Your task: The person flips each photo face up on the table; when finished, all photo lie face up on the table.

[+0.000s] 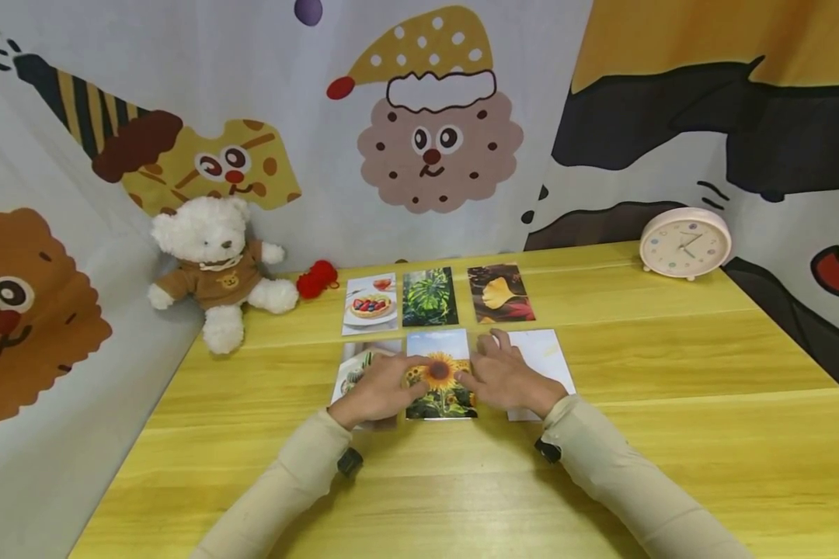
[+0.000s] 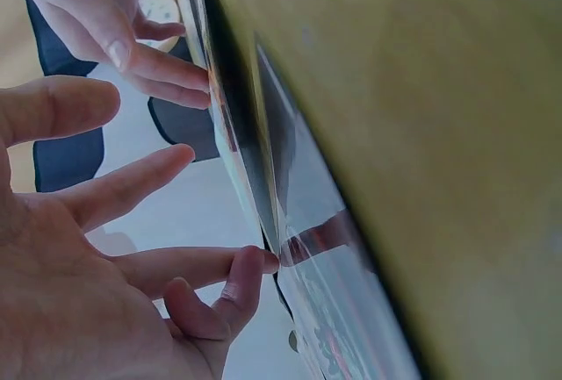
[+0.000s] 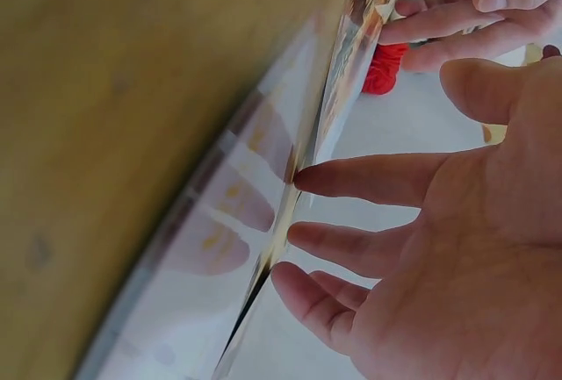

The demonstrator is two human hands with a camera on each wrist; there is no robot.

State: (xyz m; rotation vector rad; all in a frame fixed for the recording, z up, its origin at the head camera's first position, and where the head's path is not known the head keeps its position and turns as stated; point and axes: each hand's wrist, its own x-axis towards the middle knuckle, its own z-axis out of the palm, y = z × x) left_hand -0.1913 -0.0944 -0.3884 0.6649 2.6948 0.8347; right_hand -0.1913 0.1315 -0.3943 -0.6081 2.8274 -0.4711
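In the head view, a sunflower picture card (image 1: 442, 402) lies in the middle of the near row, between my two hands. My left hand (image 1: 383, 387) covers part of a card with a pale plate picture (image 1: 347, 366), and its index finger reaches over the sunflower card. My right hand (image 1: 509, 377) lies partly over a mostly white card (image 1: 547, 353), its thumb at the sunflower card's right side. Both wrist views show spread, loosely extended fingers; a left fingertip (image 2: 270, 261) and right fingertips (image 3: 303, 178) meet card surfaces. Neither hand pinches a card.
Behind lie a fruit tart card (image 1: 370, 305), a green leaf card (image 1: 429, 296) and a yellow leaf card (image 1: 501, 293). A white teddy bear (image 1: 217, 272) and a red fuzzy item (image 1: 317, 279) are at the back left. A round clock (image 1: 685, 242) stands back right on the wooden table (image 1: 671, 373).
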